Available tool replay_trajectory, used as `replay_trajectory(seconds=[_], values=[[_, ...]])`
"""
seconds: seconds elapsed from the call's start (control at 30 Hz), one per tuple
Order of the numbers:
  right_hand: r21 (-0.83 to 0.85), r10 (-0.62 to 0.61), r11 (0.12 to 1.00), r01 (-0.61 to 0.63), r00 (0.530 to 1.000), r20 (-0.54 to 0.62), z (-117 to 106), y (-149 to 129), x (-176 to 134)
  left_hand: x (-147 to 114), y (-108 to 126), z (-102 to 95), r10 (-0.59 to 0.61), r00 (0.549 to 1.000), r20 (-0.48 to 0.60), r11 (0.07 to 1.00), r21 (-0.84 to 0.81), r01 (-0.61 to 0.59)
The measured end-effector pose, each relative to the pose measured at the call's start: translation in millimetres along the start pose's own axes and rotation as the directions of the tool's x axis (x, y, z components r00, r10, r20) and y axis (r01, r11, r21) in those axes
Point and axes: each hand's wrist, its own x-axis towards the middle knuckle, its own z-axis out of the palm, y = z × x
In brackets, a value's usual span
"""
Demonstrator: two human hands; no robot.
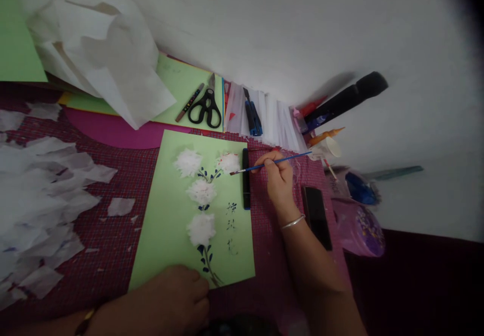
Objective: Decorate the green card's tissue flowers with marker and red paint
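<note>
A thin blue paintbrush [272, 163] is pinched in my right hand [279, 177], its bristle tip at the edge of the upper right white flower [229, 162], which carries reddish specks. That flower and several more fluffy white ones stand on a sheet of green paper [162, 215], with dark blue leaves, a stem and handwritten characters. My left hand [177, 295] lies over the sheet's near edge with its fingers curled, the thumb hidden. Along the sheet's right edge lies a dark marker-like bar [246, 179], close to the brush.
Torn white paper pieces [38, 200] cover the left. Scissors [206, 106], a pen [189, 102] and a utility knife [252, 114] lie beyond the sheet. A dark phone [316, 217], a pink container [355, 227] and paint bottles [327, 136] stand right, by the wall.
</note>
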Motion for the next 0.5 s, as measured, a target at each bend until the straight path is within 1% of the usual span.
replay_trajectory(seconds=[0.13, 0.2, 0.27, 0.37, 0.43, 0.5], values=[[-0.022, -0.001, 1.000, 0.002, 1.000, 0.015, 0.5, 1.9, 0.5, 0.9, -1.1, -1.9, 0.002, 1.000, -0.010, 1.000, -0.021, -0.002], [-0.048, -0.002, 0.999, 0.003, 1.000, 0.027, 1.4, 2.0, 0.4, -1.6, -1.9, 2.8, -0.011, 1.000, -0.017, 0.999, -0.034, 0.010], [-0.059, -0.011, 0.998, 0.011, 1.000, -0.008, 0.2, 0.9, 1.3, -6.1, -3.3, 13.6, -0.013, 0.999, -0.032, 0.998, -0.059, 0.012], [-0.054, -0.031, 0.998, 0.026, 0.995, -0.091, -6.1, -1.6, 4.0, -13.4, -6.2, 36.1, -0.032, 0.998, -0.051, 0.992, -0.124, 0.025], [-0.060, -0.049, 0.997, 0.044, 0.995, -0.087, -10.9, -2.2, 5.6, -16.7, -8.0, 49.4, -0.054, 0.997, -0.049, 0.989, -0.141, 0.046], [-0.087, -0.065, 0.994, 0.062, 0.997, -0.041, -13.5, -1.4, 6.4, -18.8, -8.7, 57.7, -0.067, 0.997, -0.044, 0.989, -0.136, 0.061]])
